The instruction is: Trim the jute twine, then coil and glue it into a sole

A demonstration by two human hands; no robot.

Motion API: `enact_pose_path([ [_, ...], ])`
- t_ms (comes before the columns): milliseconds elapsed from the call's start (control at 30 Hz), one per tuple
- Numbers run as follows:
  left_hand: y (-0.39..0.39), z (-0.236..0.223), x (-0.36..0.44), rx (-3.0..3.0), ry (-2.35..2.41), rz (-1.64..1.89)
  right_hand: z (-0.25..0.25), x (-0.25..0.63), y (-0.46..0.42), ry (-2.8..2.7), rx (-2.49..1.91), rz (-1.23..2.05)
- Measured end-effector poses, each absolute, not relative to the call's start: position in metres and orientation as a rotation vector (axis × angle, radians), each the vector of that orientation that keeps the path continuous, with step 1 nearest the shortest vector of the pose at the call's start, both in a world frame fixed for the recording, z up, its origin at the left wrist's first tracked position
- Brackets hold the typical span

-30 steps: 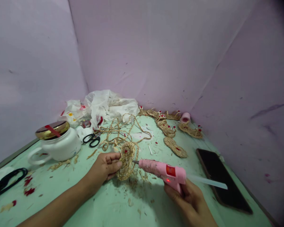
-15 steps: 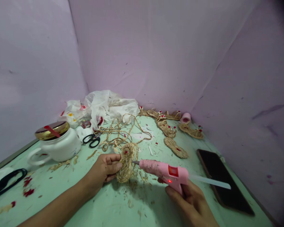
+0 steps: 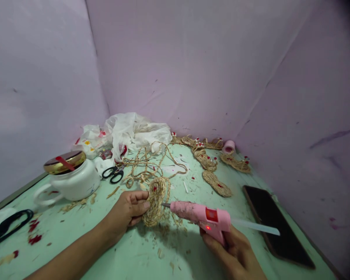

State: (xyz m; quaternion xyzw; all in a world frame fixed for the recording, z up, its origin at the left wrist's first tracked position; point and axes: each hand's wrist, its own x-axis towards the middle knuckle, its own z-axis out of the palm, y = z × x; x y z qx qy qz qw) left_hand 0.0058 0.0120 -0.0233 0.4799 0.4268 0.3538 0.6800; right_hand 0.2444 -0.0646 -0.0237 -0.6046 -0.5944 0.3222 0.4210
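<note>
Between the thumb and fingers of my left hand is a small sole-shaped coil of braided straw, held tilted up with a red spot near its top. A strand of straw braid runs from it back to a loose tangle on the table. My right hand is wrapped round the handle of a pink glue gun, whose red light glows. Its metal nozzle points left at the coil's right edge; I cannot tell whether they touch. A translucent glue stick sticks out of the gun's back.
Black-handled scissors lie behind my left hand. A white mug with a gold lid stands at the left, near a black cable. Plastic bags are heaped at the back. Finished straw slippers, a loose straw sole and a phone lie right.
The coil has dipped slightly in my left hand. The glue gun's nozzle has shifted a little down along the coil's right edge. Both hands keep their holds.
</note>
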Motion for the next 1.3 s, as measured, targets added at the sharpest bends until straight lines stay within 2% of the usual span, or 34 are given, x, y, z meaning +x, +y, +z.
enact_pose_path([
  [433,0.01,-0.023,0.006,1.079,0.949,0.761,-0.034,0.24,-0.065,-1.297,-1.536,0.752],
  [733,0.012,-0.025,0.005,1.104,0.976,0.751,-0.024,0.241,-0.063,-1.304,-1.503,0.76],
  [1067,0.013,-0.029,0.004,1.126,0.946,0.716,-0.026,0.253,-0.058,-1.445,-1.44,0.909],
  [1300,0.012,-0.027,0.003,1.149,0.939,0.695,-0.026,0.253,-0.058,-1.41,-1.457,0.837],
])
